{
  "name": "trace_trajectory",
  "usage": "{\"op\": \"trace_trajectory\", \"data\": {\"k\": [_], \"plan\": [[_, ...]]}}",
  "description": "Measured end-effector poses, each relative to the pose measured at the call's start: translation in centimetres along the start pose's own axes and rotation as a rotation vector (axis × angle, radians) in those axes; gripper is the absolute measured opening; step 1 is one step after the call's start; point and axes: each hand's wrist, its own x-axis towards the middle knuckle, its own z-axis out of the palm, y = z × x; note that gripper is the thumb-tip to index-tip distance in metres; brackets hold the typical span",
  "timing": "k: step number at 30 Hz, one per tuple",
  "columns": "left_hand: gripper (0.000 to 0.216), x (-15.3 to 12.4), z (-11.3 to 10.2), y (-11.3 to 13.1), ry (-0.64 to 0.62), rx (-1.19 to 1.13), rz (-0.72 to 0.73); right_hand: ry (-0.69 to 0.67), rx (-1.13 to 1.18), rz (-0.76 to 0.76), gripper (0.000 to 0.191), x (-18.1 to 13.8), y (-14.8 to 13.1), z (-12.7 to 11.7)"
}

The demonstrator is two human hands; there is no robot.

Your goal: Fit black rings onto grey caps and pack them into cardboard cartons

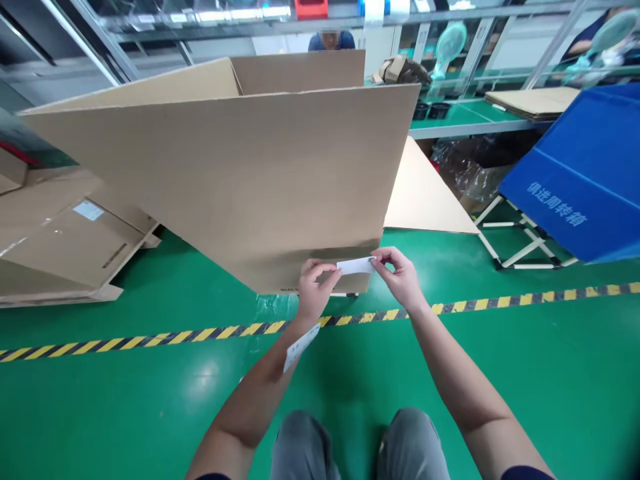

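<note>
A small white label [356,266] is stretched between both my hands in front of a large open cardboard box [250,180] that stands on the green floor. My left hand [315,290] pinches the label's left end, fingers closed. My right hand [397,275] pinches its right end, also closed. A second white paper strip [301,347] hangs below my left wrist. The label sits close to the box's lower front wall; whether it touches the cardboard I cannot tell. My knees [357,443] show at the bottom.
A yellow-black striped line [150,339] crosses the floor. Flattened cartons [65,233] lie at left, a cardboard sheet [425,197] behind the box. A blue bin [580,180] on a white pipe frame stands at right. A person [331,40] is behind the box.
</note>
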Motion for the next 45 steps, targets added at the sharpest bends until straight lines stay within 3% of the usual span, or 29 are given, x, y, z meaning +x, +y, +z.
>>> {"op": "trace_trajectory", "data": {"k": [3,7,11,17,31,42,45], "plan": [[0.014,1.2,1.1,-0.5,0.153,0.087,0.244,0.163,-0.014,-0.124,0.043,1.0,0.5,0.5],[0.009,2.8,2.1,-1.2,0.305,0.195,0.350,0.250,0.036,-0.246,0.043,2.8,1.5,1.4],[0.006,3.5,2.8,-1.1,0.359,0.248,0.317,0.323,0.013,-0.295,0.043,4.0,1.9,1.8],[0.009,3.8,4.3,-0.4,0.394,0.282,0.203,0.409,-0.071,-0.253,0.043,4.3,2.0,1.9],[0.009,4.1,5.0,-1.1,0.434,0.274,0.232,0.459,-0.109,-0.276,0.039,5.1,2.4,2.7],[0.016,4.4,6.4,-1.7,0.480,0.329,0.251,0.505,-0.351,-0.310,0.031,6.0,3.5,2.7],[0.013,4.5,6.6,-2.1,0.513,0.343,0.223,0.575,-0.426,-0.315,0.036,5.7,3.7,1.8]]}}
